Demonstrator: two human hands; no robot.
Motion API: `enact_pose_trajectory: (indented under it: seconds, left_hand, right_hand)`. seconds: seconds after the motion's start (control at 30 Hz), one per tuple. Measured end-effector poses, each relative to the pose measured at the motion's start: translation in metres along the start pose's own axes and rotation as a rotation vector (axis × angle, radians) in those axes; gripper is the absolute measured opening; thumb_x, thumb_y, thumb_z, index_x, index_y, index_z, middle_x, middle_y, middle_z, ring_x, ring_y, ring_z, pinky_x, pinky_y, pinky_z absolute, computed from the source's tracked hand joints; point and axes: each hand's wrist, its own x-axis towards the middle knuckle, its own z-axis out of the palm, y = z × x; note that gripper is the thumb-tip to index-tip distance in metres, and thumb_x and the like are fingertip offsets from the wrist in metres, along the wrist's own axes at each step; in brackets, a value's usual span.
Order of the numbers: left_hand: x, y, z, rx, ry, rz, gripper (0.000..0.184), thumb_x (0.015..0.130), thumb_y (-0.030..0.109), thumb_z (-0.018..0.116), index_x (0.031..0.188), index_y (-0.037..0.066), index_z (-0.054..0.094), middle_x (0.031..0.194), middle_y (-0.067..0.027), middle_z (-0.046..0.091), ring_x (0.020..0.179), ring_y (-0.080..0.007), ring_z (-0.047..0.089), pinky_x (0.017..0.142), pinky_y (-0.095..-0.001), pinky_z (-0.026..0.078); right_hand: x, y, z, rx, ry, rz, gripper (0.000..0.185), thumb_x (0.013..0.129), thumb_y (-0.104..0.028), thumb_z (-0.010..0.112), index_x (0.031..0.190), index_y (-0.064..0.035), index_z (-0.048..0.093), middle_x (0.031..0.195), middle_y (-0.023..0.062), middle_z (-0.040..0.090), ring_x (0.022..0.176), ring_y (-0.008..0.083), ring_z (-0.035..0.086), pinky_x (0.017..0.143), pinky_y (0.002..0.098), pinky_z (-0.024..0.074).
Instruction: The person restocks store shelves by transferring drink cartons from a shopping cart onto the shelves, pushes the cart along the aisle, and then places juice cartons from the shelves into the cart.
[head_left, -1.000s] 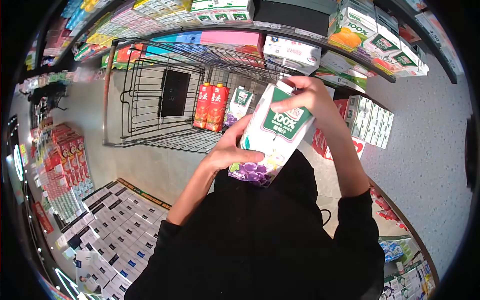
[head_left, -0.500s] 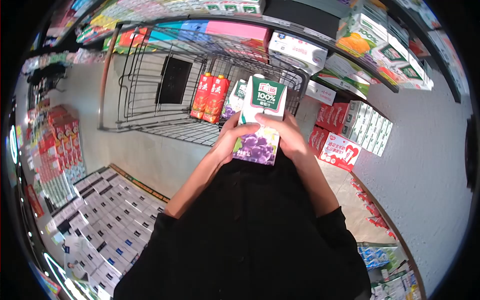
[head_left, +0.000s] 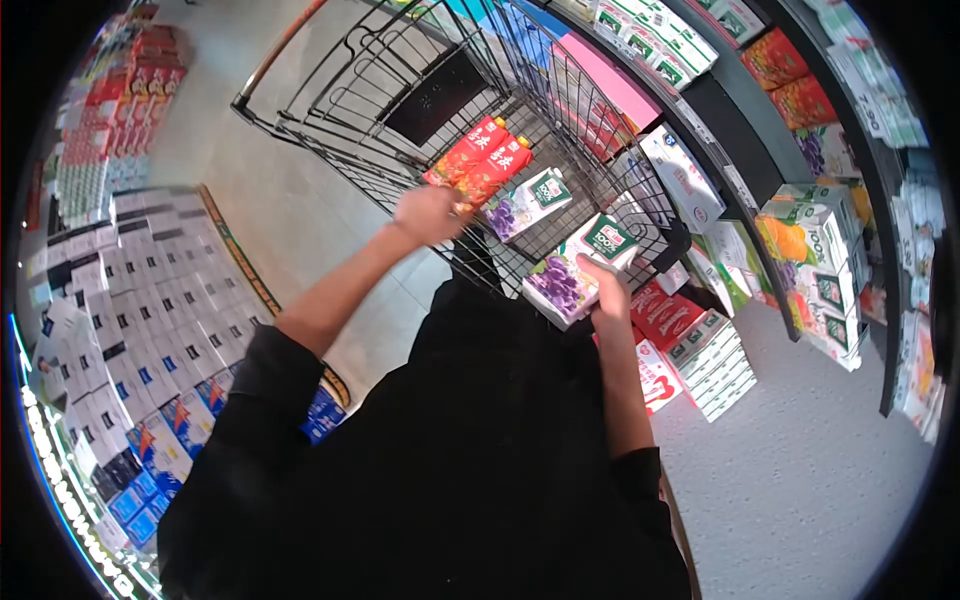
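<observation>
A supermarket aisle surrounded the person, with pale speckled floor (head_left: 800,440) at four o'clock, dark shelving (head_left: 750,140) curving past two o'clock and a pile of white boxes (head_left: 140,310) at nine. At twelve o'clock stood a shopping cart (head_left: 680,243) of thin black wire, its bars crossing in an open mesh.

The right hand (head_left: 613,297), near three o'clock, had closed around a grape juice carton (head_left: 566,275), a smooth, brick-shaped box tilted over the cart's near corner; its thumb lay across the printed front, and the other fingers were hidden behind. Whether the carton touched the wire could not be told. The left hand (head_left: 430,214), at eleven o'clock, was slightly blurred, its fingers curled inward just beside the cart's near side; whether they gripped anything could not be made out.

Inside the basket, a matching carton (head_left: 527,204) lay at about one o'clock, next to two glossy red cartons (head_left: 497,170) with yellow caps and large white Chinese characters. Both grape cartons bore a green panel reading "100%" above purple fruit; the smaller print was illegible. Black sleeves (head_left: 275,375) cut off the forearms, and a glowing sign (head_left: 75,525) at eight o'clock was too warped to read.
</observation>
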Motion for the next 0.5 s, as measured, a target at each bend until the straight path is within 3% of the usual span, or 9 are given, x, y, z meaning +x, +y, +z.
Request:
enact_pose_trajectory:
  seconds: [0.07, 0.13, 0.17, 0.2, 0.27, 0.33, 0.4, 0.47, 0.5]
  left_hand:
    - [0.005, -0.037, 0.002, 0.075, 0.08, -0.042, 0.024, 0.075, 0.027, 0.055, 0.093, 0.014, 0.065, 0.089, -0.0104, 0.066, 0.086, -0.0287, 0.063, 0.075, -0.0395, 0.05]
    - [0.006, -0.048, -0.004, 0.213, -0.048, -0.185, 0.025, 0.069, 0.018, 0.055, 0.09, 0.014, 0.066, 0.085, -0.0118, 0.066, 0.086, -0.03, 0.062, 0.074, -0.0396, 0.049]
    - [0.007, -0.04, -0.003, 0.135, -0.012, -0.233, 0.026, 0.064, 0.013, 0.054, 0.086, 0.014, 0.066, 0.084, -0.0118, 0.066, 0.085, -0.0297, 0.063, 0.074, -0.04, 0.049]
    - [0.008, -0.038, -0.003, 0.112, -0.024, -0.234, 0.026, 0.064, 0.013, 0.054, 0.086, 0.014, 0.066, 0.084, -0.0118, 0.066, 0.085, -0.0297, 0.063, 0.074, -0.04, 0.049]
    - [0.011, -0.034, 0.0, 0.149, -0.106, -0.24, 0.022, 0.065, 0.015, 0.054, 0.083, 0.013, 0.066, 0.083, -0.0113, 0.066, 0.085, -0.0288, 0.063, 0.073, -0.0401, 0.049]
    - [0.013, -0.033, 0.001, 0.106, -0.068, -0.285, 0.02, 0.065, 0.015, 0.054, 0.082, 0.014, 0.066, 0.083, -0.0112, 0.066, 0.083, -0.0288, 0.063, 0.071, -0.0402, 0.05]
    - [0.01, -0.031, 0.0, 0.095, 0.021, -0.316, 0.018, 0.066, 0.014, 0.054, 0.08, 0.015, 0.065, 0.081, -0.0108, 0.065, 0.081, -0.03, 0.063, 0.069, -0.04, 0.05]
    - [0.011, -0.033, 0.003, 0.075, 0.024, -0.332, 0.015, 0.067, 0.015, 0.054, 0.078, 0.015, 0.064, 0.08, -0.0089, 0.065, 0.076, -0.0299, 0.063, 0.067, -0.0404, 0.05]
    - [0.01, -0.033, 0.003, 0.048, 0.085, -0.313, 0.014, 0.068, 0.016, 0.054, 0.078, 0.015, 0.064, 0.079, -0.0074, 0.065, 0.074, -0.0287, 0.063, 0.066, -0.0403, 0.05]
  right_hand:
    - [0.01, 0.002, 0.009, -0.04, 0.068, 0.044, 0.04, 0.064, 0.0, 0.076, 0.099, 0.0078, 0.06, 0.096, 0.0128, 0.064, 0.081, 0.0214, 0.064, 0.07, 0.0318, 0.0508]
    - [0.024, 0.009, 0.018, -0.132, 0.111, 0.004, 0.041, 0.062, -0.002, 0.077, 0.098, 0.0079, 0.06, 0.096, 0.0128, 0.064, 0.08, 0.0222, 0.064, 0.068, 0.0326, 0.0515]
    - [0.033, 0.01, 0.023, -0.172, 0.196, 0.078, 0.043, 0.06, -0.003, 0.077, 0.098, 0.0077, 0.059, 0.095, 0.0138, 0.063, 0.078, 0.0234, 0.064, 0.065, 0.0336, 0.0518]
    - [0.045, 0.02, 0.022, -0.155, 0.187, -0.009, 0.049, 0.059, -0.001, 0.077, 0.103, 0.0086, 0.056, 0.097, 0.0151, 0.063, 0.078, 0.024, 0.064, 0.065, 0.0348, 0.0518]
    - [0.043, 0.012, 0.044, -0.212, 0.308, 0.121, 0.056, 0.056, 0.001, 0.077, 0.107, 0.0095, 0.053, 0.099, 0.0155, 0.062, 0.081, 0.0241, 0.063, 0.067, 0.0357, 0.0515]
    - [0.092, 0.046, 0.02, -0.156, 0.273, -0.053, 0.063, 0.053, 0.004, 0.076, 0.11, 0.0098, 0.05, 0.101, 0.0158, 0.061, 0.085, 0.0248, 0.062, 0.07, 0.0367, 0.0512]
    - [0.085, 0.035, 0.044, -0.187, 0.493, 0.001, 0.07, 0.051, 0.006, 0.076, 0.114, 0.0101, 0.046, 0.106, 0.016, 0.059, 0.089, 0.0267, 0.061, 0.076, 0.0379, 0.0502]
    - [0.132, 0.061, 0.012, -0.123, 0.3, -0.034, 0.07, 0.052, 0.008, 0.075, 0.116, 0.0095, 0.046, 0.105, 0.0153, 0.059, 0.09, 0.0267, 0.06, 0.077, 0.0382, 0.0499]
    - [0.135, 0.06, 0.014, -0.14, 0.312, -0.022, 0.07, 0.052, 0.008, 0.075, 0.116, 0.0095, 0.046, 0.105, 0.0153, 0.059, 0.09, 0.0267, 0.06, 0.077, 0.0382, 0.0499]
